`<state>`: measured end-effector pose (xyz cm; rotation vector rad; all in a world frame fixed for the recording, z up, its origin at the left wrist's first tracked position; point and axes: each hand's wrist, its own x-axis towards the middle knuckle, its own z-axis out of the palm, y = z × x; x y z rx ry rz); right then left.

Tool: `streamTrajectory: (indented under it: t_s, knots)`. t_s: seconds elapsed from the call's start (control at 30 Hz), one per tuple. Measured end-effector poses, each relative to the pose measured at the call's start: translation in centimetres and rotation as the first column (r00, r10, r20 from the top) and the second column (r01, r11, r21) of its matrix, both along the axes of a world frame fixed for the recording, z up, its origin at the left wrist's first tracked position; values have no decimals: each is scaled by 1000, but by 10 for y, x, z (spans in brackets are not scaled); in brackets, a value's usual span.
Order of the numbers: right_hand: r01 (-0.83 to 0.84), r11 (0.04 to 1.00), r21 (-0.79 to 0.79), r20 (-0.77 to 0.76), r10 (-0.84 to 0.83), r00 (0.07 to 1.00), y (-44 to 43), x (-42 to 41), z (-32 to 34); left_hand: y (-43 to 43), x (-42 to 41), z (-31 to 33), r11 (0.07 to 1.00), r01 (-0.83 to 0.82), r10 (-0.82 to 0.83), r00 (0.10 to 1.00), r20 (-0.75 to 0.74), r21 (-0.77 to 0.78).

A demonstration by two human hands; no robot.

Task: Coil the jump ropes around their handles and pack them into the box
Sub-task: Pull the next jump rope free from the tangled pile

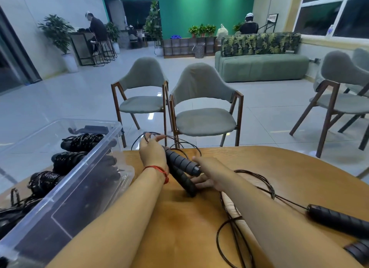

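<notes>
Both hands over the far edge of the wooden bench [279, 168]. Left hand [152, 150] has thumb and fingers pinched on a loop of thin black rope [179, 141] that arcs out past the bench edge. Right hand [207, 173] lies palm-side under a pair of black ribbed handles [182, 165], fingers showing just beyond them; looks like it's cradling the pair, though how firm the grip is isn't clear since the handles cover the palm. The two handles sit side by side, tilted, upper ends toward the left hand. Red string bracelet [159, 169] on the left wrist. Clear plastic box [83, 173] at the left of the bench, touching the left forearm side, with several coiled jump ropes [79, 142] already stacked inside in a row. A second loose jump rope lies on the right of the bench: its cable [259, 179] runs in loops under the right forearm, one handle [337, 219] near the right edge, another handle end [357, 249] just at the frame corner. Two grey chairs [203, 108] stand beyond the bench, green sofa [261, 66] further back
</notes>
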<state>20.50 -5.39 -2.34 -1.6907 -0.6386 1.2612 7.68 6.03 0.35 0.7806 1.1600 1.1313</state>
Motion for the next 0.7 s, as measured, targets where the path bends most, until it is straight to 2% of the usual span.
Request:
streamTrajectory:
  t_s: [0.07,0.13,0.17,0.3,0.37,0.43,0.5,0.6,0.7]
  knots:
    - [-64,998,-12,13,64,998,4,0,-3,-3,-2,2,991,97,-100,995,-21,-93]
    - [-137,990,-34,12,137,990,9,0,-5,-12,-5,1,928,274,-293,955,-39,-251]
    - [-164,986,-42,-7,163,987,12,-1,-5,-16,-7,1,910,313,-334,942,-34,-272]
    - [-235,970,-59,-117,227,967,22,-6,-3,-22,-12,0,938,289,-309,947,-86,-190]
    - [-153,987,46,-187,159,969,35,-10,-2,-30,-15,4,940,297,-309,949,-55,-168]
    - [18,980,197,-94,0,996,52,-10,2,-28,-19,3,943,293,-309,947,-87,-159]
    - [127,957,261,0,-131,991,62,-6,6,-28,-24,2,952,272,-290,949,-122,-143]
    - [149,966,214,-55,-140,989,65,0,4,-24,-25,0,957,258,-275,953,-128,-131]
    - [78,990,117,-33,-75,997,55,-4,3,-24,-26,-1,946,294,-312,941,-129,-139]
